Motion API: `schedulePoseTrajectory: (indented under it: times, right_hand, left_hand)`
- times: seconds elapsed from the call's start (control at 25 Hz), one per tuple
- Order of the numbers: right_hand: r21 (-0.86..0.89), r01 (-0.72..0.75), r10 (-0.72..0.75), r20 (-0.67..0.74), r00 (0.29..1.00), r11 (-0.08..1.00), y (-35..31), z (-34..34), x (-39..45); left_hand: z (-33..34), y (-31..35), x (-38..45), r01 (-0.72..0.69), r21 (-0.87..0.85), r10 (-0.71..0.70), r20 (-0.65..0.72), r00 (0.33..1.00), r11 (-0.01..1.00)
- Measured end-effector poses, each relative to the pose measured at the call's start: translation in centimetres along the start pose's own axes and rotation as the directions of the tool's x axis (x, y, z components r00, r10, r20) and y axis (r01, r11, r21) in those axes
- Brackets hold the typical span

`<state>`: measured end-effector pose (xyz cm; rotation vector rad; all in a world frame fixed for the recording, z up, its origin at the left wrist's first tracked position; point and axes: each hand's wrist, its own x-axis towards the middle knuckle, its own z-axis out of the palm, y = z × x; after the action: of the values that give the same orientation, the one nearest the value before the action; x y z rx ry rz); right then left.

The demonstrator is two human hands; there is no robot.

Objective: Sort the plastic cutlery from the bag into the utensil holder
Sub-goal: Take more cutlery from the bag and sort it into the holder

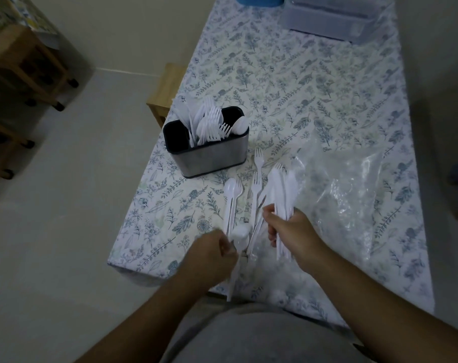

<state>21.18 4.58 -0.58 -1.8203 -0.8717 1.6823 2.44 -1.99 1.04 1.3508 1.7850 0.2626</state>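
Plastic cutlery (pixel 259 195) is split three ways: a batch already standing in the utensil holder (pixel 209 153), loose pieces lying on the tablecloth (pixel 314 82) in front of it, and two handfuls held near the table's front edge. The left hand (pixel 212 254) is curled round a spoon and fork (pixel 233 197) by their handles, heads pointing away toward the holder. The right hand (pixel 290 229) is closed round a bundle of knives (pixel 282 189), with at least one fork mixed in, blades pointing away. Two single forks (pixel 258 174) lie untouched between the handfuls and the holder. The clear bag (pixel 353 200) lies flattened to the right; whether anything is left inside cannot be told. Holder state: knives toward the left, forks in the middle, a spoon bowl at the right end; dividers are not visible, so the compartment count is a guess. Suggested for this step: each handful should be kept to one type before it is dropped, so the stray fork is best pulled from the knife bundle first. Handles should go down, heads up, matching what is already stood. Bundles should be lowered rather than tossed, since the holder sits near the table's left edge and could be tipped.
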Motion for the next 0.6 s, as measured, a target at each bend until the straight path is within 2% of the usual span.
schedulePoseTrajectory:
  times: [0.08, 0.16, 0.4, 0.52, 0.6]
  right_hand:
    - [-0.079, -0.013, 0.015, 0.022, 1.0, 0.997, 1.8, -0.9, -0.5]
    - [-0.071, -0.022, 0.023, 0.023, 0.999, 0.997, 3.1, -2.2, -1.0]
    - [-0.011, -0.039, 0.038, -0.028, 0.999, 0.999, 3.9, -4.6, -2.1]
    - [0.031, -0.039, 0.04, -0.046, 0.998, 0.999, 3.8, -4.8, -2.1]
    - [0.046, -0.048, 0.051, -0.053, 0.997, 0.998, 3.7, -4.6, -2.0]
  left_hand:
    - [1.2, -1.6, -0.8, -0.037, 0.159, 0.02, 0.11, 0.994, 0.987]
    - [2.2, -2.4, -0.6, -0.129, 0.249, 0.098, 0.133, 0.986, 0.96]
    - [1.7, -1.6, 3.4, -0.133, 0.229, 0.159, -0.098, 0.982, 0.964]
    - [2.2, -0.5, 4.0, -0.182, 0.389, 0.289, -0.239, 0.927, 0.903]
    - [3.1, 0.5, 4.1, -0.25, 0.424, 0.337, -0.144, 0.93, 0.871]
